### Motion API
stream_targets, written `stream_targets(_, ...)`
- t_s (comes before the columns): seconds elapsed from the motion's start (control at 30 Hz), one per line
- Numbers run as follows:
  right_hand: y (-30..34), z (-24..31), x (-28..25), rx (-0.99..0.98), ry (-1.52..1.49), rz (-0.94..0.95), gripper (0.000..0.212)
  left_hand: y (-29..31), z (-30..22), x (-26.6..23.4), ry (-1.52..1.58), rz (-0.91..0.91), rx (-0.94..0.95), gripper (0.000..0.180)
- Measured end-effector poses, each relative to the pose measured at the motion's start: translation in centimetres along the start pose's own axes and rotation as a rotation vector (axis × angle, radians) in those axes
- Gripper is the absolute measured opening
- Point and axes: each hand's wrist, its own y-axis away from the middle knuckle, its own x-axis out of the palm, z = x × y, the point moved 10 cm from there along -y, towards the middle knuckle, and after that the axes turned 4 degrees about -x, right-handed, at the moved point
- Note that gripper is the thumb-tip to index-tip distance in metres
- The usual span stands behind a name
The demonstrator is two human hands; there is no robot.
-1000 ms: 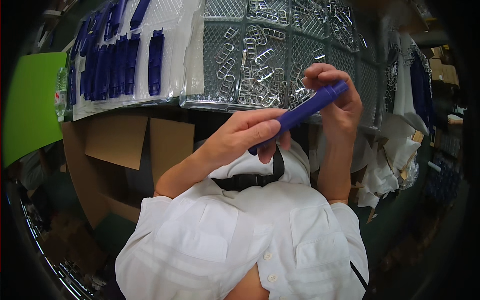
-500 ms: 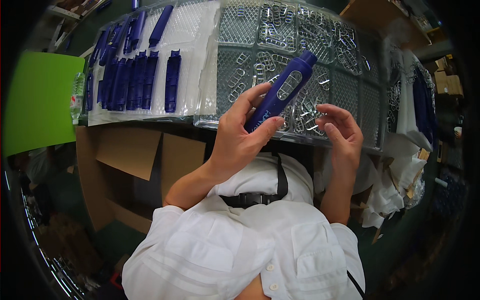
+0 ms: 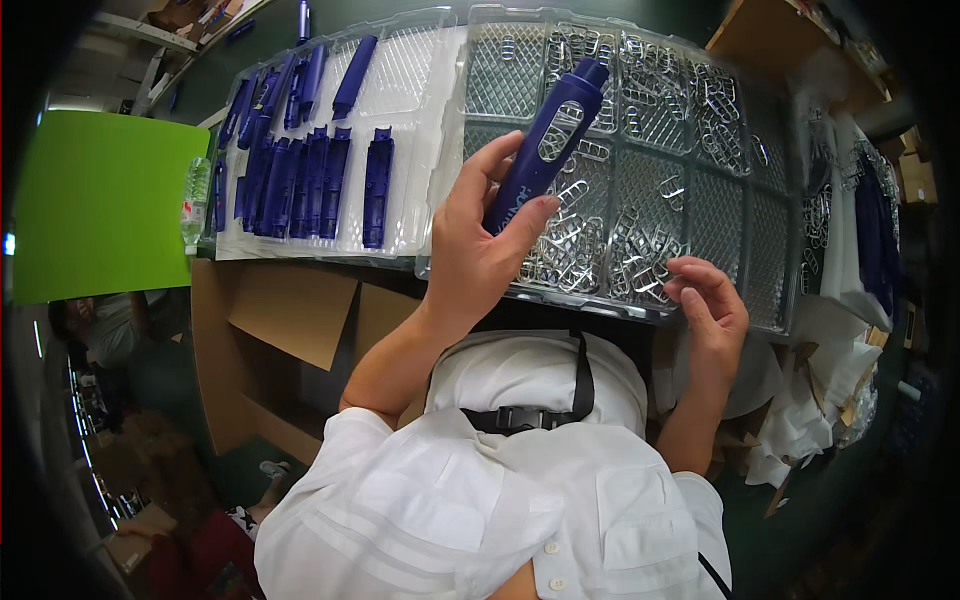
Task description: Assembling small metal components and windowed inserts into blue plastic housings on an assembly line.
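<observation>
My left hand (image 3: 475,230) is closed around the lower part of a dark blue plastic tube (image 3: 545,150). The tube tilts up to the right, with a narrower cap-like end at the top and light lettering near my thumb. A pale-rimmed oval window (image 3: 561,131) faces up on its side. At the front edge of the clear compartment tray (image 3: 700,322), my right hand (image 3: 712,310) has its fingers loosely curled and the thumb apart, with nothing visible held. Small silver oval metal frames (image 3: 640,250) lie in the compartment beside its fingertips.
On the left, a white-lined tray (image 3: 400,185) holds several blue half-shells (image 3: 378,190). A plastic bottle (image 3: 195,205) stands beside a bright green panel (image 3: 105,205). Below the table is an open cardboard box (image 3: 290,320). Bags and wrapping (image 3: 800,400) hang at the right.
The view has shifted, so trays and box sit farther right and lower. My left hand has raised the tube up and to the left relative to the trays. My right hand stays by the tray's front.
</observation>
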Motion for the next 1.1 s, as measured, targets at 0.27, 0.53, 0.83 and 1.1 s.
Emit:
stream_targets(0.27,0.9,1.6,-2.3,-0.054,0.01,-0.049,0.021,-26.4,6.2,-3.8,0.101,-0.054,-0.049,0.053)
stream_targets(0.53,1.1,2.3,-4.6,-0.075,0.101,-0.119,0.022,-34.1,11.2,-16.5,0.177,-0.426,-0.116,0.045)
stream_targets(0.83,-10.6,8.1,3.4,-0.404,0.961,0.146,0.024,15.5,1.7,-32.9,-0.012,-1.219,0.4,0.035)
stream_targets(1.1,-25.5,-2.7,2.6,-0.574,1.659,0.429,0.029,46.4,28.9,-44.0,0.04,-1.632,-0.605,0.041)
